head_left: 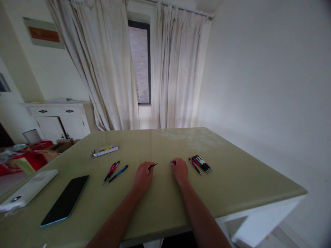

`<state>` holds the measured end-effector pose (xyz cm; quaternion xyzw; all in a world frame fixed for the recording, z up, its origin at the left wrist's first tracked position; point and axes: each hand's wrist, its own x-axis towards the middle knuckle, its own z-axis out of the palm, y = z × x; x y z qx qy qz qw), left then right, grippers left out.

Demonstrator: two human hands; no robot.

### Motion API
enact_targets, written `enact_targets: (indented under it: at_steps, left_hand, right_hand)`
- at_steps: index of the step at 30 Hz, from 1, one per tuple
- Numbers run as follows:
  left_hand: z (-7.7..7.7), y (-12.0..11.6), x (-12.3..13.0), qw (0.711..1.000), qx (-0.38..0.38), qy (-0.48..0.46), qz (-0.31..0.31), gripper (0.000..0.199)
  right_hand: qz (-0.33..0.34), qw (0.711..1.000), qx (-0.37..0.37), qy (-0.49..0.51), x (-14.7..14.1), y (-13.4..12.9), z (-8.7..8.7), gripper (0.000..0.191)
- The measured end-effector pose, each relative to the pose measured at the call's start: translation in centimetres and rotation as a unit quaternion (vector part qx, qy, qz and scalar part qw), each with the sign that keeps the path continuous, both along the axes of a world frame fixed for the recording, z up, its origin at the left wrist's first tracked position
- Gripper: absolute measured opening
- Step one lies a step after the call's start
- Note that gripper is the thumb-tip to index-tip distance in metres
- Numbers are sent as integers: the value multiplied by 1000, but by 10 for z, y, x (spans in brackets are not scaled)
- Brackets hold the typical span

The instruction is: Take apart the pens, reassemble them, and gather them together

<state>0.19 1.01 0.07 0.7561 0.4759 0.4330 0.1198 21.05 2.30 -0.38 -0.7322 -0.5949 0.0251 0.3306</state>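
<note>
My left hand (143,174) rests at the middle of the table, its fingers closed on a thin dark pen piece (153,166). Opposite it, my right hand (180,168) pinches a small teal and white piece (171,162), mostly hidden by the fingers. A gap separates the two hands. Just right of my right hand lies a row of several pens (203,164) with black grips, with a purple pen (194,166) at its left side. To the left of my left hand are a blue pen (117,174) and red and black pens (111,172) lying close together.
A long white box (105,150) with yellow on top lies at the far left of the table (232,193). Nearer are a dark tablet (66,199) and a white case-like object (28,191). A wall (271,103) stands to the right, curtains (111,69) behind.
</note>
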Motion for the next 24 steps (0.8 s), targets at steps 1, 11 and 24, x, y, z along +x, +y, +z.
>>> enact_targets:
  at_steps: [1, 11, 24]
  left_hand:
    - [0, 0, 0, 1000, -8, 3, -2, 25]
    - [-4, 3, -1, 999, -51, -3, 1, 25]
    - [-4, -2, 0, 985, -71, 137, 74, 26]
  right_hand:
    - [3, 1000, 0, -4, -1, 0, 1, 13]
    - [105, 984, 112, 86, -2, 10, -11, 13]
    - [111, 990, 75, 40, -5, 4, -6, 11]
